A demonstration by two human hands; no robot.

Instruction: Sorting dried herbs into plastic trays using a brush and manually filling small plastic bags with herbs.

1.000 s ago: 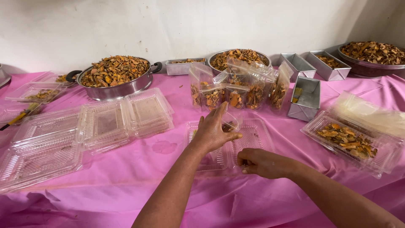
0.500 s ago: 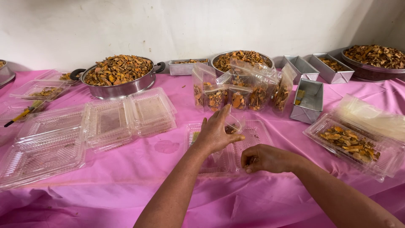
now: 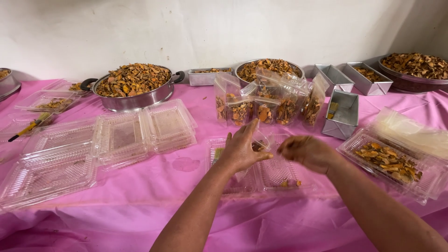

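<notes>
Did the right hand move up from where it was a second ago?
Yes. The right hand has lifted and gone a little forward, towards the left hand; it was low over the near edge of the open clear tray, and now it hovers above its middle.

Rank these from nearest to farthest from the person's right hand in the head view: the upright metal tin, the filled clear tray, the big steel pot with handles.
1. Filled clear tray, just right of the right hand.
2. Upright metal tin, behind it; a close second.
3. Big steel pot, far left, at the back.

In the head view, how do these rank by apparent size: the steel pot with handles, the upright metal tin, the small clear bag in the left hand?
1. steel pot
2. metal tin
3. small clear bag, mostly hidden by the left hand
</notes>
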